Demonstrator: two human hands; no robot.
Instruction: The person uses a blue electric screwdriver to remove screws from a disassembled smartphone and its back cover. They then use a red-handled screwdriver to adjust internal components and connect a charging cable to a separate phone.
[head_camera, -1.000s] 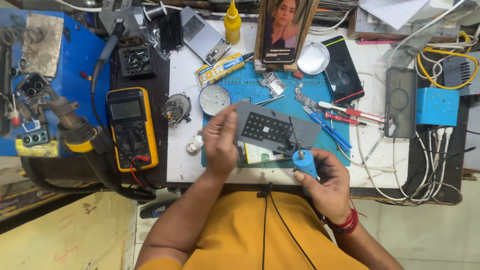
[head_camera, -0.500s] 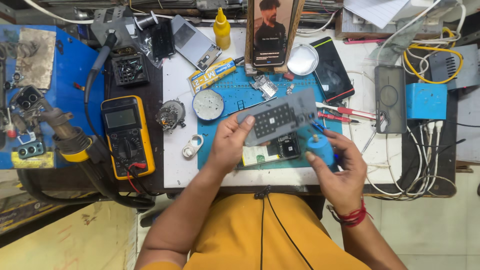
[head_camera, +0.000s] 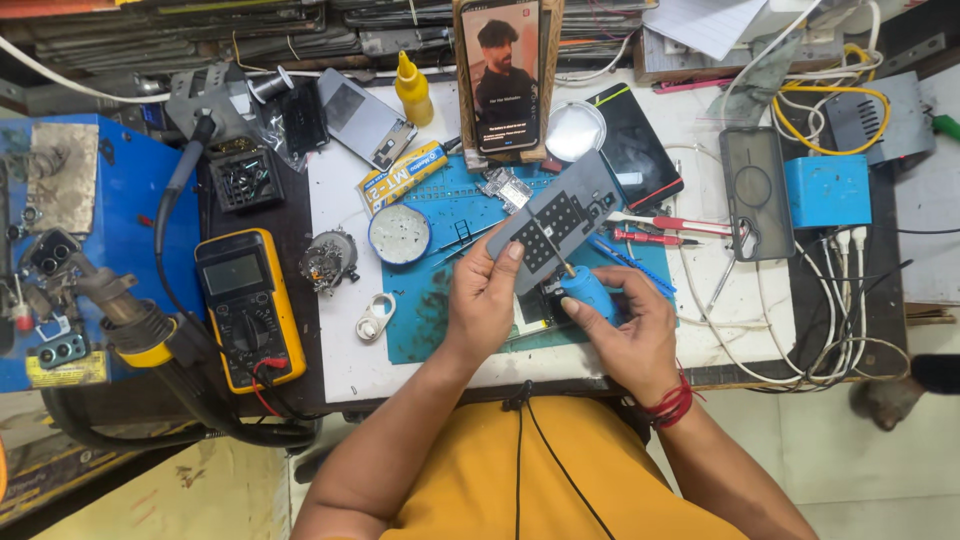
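My left hand (head_camera: 485, 300) holds a grey flat panel with a grid of dark squares (head_camera: 556, 220), tilted above the blue work mat (head_camera: 425, 300). A blue-handled screwdriver (head_camera: 588, 290) sits in my right hand (head_camera: 625, 330), and its tip touches the panel's lower edge. Under the panel lies a small dark part on the mat, mostly hidden by my hands.
A yellow multimeter (head_camera: 248, 305) lies at the left beside a hot-air tool (head_camera: 130, 320). A phone on a stand (head_camera: 503, 75) faces me at the back. A round tin (head_camera: 399, 234), red-handled tools (head_camera: 665, 230), a clear phone case (head_camera: 757, 195), a blue box (head_camera: 827, 190) and cables surround the mat.
The grey panel has been lifted and swung up to the right. My right hand with the screwdriver rose from the mat's front edge to meet it.
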